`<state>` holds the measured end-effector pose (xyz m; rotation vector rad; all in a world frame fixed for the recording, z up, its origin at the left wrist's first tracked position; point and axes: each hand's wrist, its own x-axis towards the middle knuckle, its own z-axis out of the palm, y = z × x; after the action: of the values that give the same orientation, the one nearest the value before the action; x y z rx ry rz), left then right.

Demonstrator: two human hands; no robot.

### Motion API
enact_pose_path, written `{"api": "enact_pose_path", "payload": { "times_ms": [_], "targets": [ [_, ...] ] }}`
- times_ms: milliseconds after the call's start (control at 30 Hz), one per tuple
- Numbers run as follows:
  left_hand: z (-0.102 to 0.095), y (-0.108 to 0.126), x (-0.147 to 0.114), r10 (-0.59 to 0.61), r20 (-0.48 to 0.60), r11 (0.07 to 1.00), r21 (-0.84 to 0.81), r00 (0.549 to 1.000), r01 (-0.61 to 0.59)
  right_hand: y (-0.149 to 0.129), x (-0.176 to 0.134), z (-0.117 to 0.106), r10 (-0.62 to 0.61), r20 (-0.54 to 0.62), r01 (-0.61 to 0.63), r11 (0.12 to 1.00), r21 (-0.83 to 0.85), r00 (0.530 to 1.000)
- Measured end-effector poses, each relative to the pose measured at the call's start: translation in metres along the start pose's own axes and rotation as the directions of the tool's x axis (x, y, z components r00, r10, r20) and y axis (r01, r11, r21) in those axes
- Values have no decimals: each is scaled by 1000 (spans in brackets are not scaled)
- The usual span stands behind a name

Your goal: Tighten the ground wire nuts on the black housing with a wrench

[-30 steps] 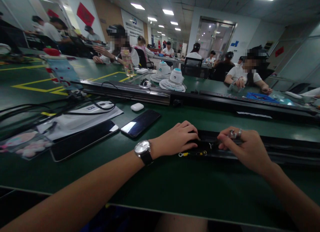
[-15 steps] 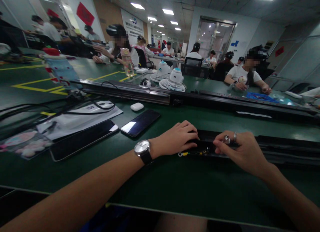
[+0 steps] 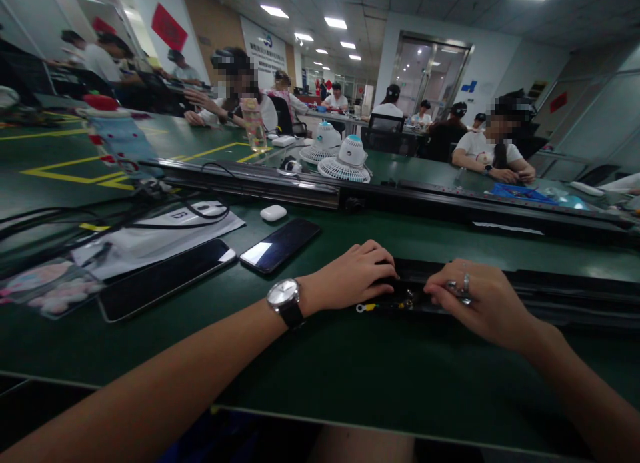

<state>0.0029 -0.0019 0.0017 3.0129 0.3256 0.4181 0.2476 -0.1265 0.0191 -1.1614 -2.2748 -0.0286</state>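
On the green counter [image 3: 320,376], a short yellow-ended wire [image 3: 370,308] lies at the near side of a long black rail [image 3: 570,295]. The person's left hand [image 3: 357,276] rests over the rail's left end, fingers curled; whether they grip it cannot be told. The right hand [image 3: 480,296], just beside, pinches a small metal piece [image 3: 457,291] above the rail. Beyond are a phone [image 3: 281,245], a white case [image 3: 273,213] and two fans [image 3: 345,158].

Black-strapped watch [image 3: 283,294], seemingly silver ring [image 3: 466,280].
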Motion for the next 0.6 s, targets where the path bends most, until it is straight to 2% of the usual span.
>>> {"api": "enact_pose_path", "payload": {
  "times_ms": [100, 200, 333, 467, 600],
  "targets": [
    [0, 0, 0, 2, -14, 1000, -11, 1000, -2, 2, -1, -3, -57, 8, 57, 998, -26, 998],
    [0, 0, 0, 7, -25, 1000, -20, 1000, -8, 1, -1, -4, 62, -63, -61, 998, 6, 996],
    [1, 0, 0, 10, -23, 1000, -18, 1000, -10, -1, 0, -6, 274, -108, -263, 959, 102, 956],
    [1, 0, 1, -1, 1, 1000, -6, 1000, 1, -4, 2, -4, 338, -97, -319, 932, 170, 936],
    [0, 1, 1, -1, 9, 1000, -6, 1000, 1, -7, 2, 0, 348, -90, -328, 927, 185, 933]
  ]
}}
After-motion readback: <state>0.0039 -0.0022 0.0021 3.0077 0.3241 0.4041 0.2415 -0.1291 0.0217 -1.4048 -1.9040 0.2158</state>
